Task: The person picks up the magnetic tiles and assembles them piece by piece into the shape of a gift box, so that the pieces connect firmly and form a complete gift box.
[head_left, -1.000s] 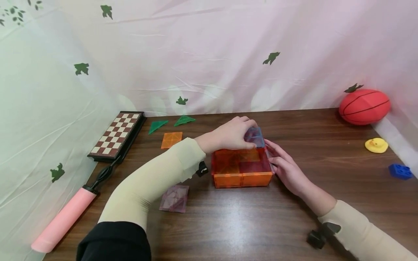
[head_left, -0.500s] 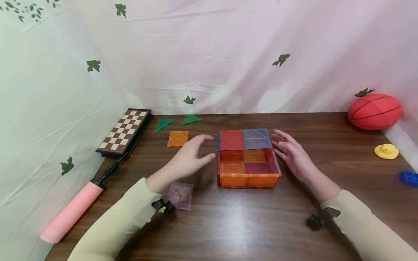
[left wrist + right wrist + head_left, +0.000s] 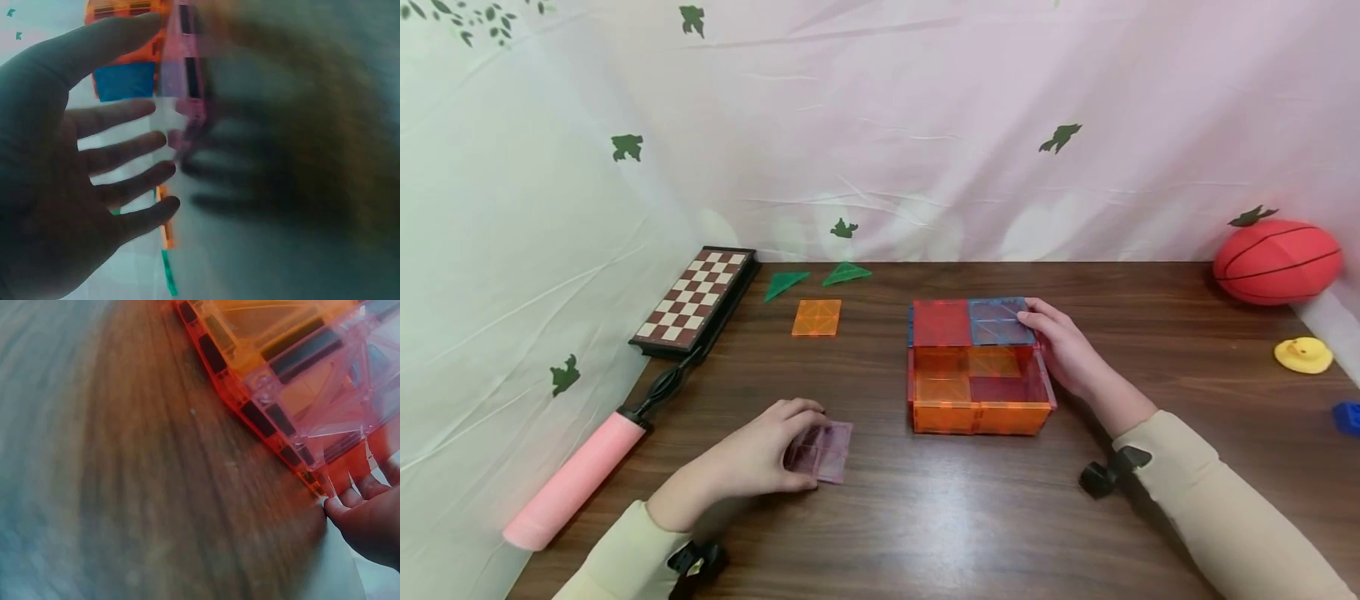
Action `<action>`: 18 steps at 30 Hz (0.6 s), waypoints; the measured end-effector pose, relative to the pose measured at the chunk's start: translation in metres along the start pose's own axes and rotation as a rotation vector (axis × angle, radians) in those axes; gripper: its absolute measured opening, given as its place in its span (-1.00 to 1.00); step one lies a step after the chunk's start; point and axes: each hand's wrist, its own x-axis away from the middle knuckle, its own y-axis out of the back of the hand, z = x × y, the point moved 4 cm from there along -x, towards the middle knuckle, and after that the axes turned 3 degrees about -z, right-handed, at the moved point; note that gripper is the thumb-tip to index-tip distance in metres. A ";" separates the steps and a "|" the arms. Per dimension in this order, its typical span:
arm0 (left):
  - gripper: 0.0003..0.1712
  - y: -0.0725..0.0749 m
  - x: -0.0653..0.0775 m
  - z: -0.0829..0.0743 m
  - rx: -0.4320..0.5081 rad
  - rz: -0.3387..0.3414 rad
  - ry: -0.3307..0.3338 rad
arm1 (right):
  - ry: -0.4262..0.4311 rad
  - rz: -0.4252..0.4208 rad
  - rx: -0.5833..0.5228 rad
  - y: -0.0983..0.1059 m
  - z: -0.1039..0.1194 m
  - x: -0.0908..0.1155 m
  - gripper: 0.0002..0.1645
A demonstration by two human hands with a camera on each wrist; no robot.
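A box of see-through magnetic tiles (image 3: pixel 981 417) stands on the table, with orange front walls and pink-red sides. A red tile (image 3: pixel 942 322) and a blue tile (image 3: pixel 996 332) cover the rear of its top; the front part of the top is uncovered. My right hand (image 3: pixel 1071 350) holds the box's rear right corner, thumb over the blue tile and fingers against the side wall (image 3: pixel 331 425). A purple square tile (image 3: pixel 835 454) lies flat on the table left of the box. Over it is my left hand (image 3: pixel 760 446), fingers spread beside its edges, also spread in the left wrist view.
Behind the left hand lie an orange square tile (image 3: pixel 817 317) and two green triangle tiles (image 3: pixel 786 285). Farther left are a checkered board (image 3: pixel 696 296) and a pink hand pump (image 3: pixel 576 483). At right sit a red ball (image 3: pixel 1277 261), a yellow duck (image 3: pixel 1303 356) and a blue block (image 3: pixel 1347 418).
My left hand has left the blue tile on the box's top and moved left and nearer to the purple tile. The right hand moved off the box's side, then back onto its rear corner.
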 end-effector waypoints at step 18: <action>-0.38 0.027 -0.041 -0.030 0.059 -0.176 -0.138 | 0.051 0.020 -0.001 0.002 -0.001 -0.002 -0.76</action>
